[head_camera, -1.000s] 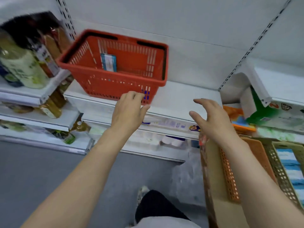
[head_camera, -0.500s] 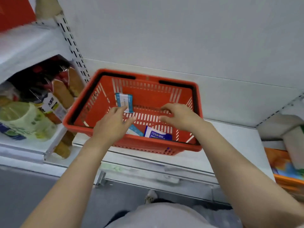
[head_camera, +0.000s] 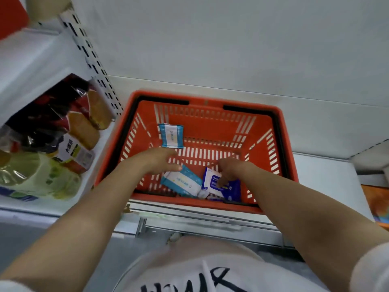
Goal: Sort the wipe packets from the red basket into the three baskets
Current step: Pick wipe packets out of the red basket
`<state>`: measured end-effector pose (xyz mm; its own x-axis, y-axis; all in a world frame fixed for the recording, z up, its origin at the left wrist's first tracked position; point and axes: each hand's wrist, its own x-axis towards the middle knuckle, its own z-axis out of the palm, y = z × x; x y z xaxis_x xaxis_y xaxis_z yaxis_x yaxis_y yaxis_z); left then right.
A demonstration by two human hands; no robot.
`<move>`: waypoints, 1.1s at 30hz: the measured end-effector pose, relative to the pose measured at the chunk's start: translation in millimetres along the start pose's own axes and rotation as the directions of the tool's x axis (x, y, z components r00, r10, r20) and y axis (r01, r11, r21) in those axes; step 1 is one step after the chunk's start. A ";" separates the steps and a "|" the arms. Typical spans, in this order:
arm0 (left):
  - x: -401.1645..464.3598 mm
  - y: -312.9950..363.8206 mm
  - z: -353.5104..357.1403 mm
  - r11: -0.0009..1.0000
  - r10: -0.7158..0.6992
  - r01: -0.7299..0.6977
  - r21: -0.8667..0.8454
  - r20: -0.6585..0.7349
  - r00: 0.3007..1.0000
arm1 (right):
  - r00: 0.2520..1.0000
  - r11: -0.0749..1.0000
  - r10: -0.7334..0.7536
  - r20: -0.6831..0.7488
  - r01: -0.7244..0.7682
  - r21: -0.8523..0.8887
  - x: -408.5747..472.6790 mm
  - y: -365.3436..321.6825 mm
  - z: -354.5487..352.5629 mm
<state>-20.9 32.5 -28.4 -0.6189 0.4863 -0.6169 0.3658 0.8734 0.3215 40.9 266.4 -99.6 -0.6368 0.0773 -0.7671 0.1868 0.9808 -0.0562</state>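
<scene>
The red basket is seen on a white shelf, both hands reaching inside. The left hand is held flat with fingers extended, resting over the upper edge of a light-blue wipe packet on the basket floor; no grip is closed on it. The right hand is curled downward, fingertips pressed on a dark-blue wipe packet; whether it is pinched cannot be told. A third packet is propped against the far-left wall. Open floor is left at the basket's right. Bottles crowd the shelf just beside the left rim.
</scene>
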 end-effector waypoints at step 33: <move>70.8 2.6 -9.1 0.929 0.165 -0.117 -0.351 0.110 0.980 | 0.777 0.590 0.389 -0.495 0.203 0.782 -90.2 20.7 -32.3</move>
<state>-70.1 69.5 -64.6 -0.4696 0.6178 -0.6308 0.1687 0.7640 0.6227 77.9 285.5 -10.9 -0.7923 0.5301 -0.3021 0.5661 0.4538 -0.6882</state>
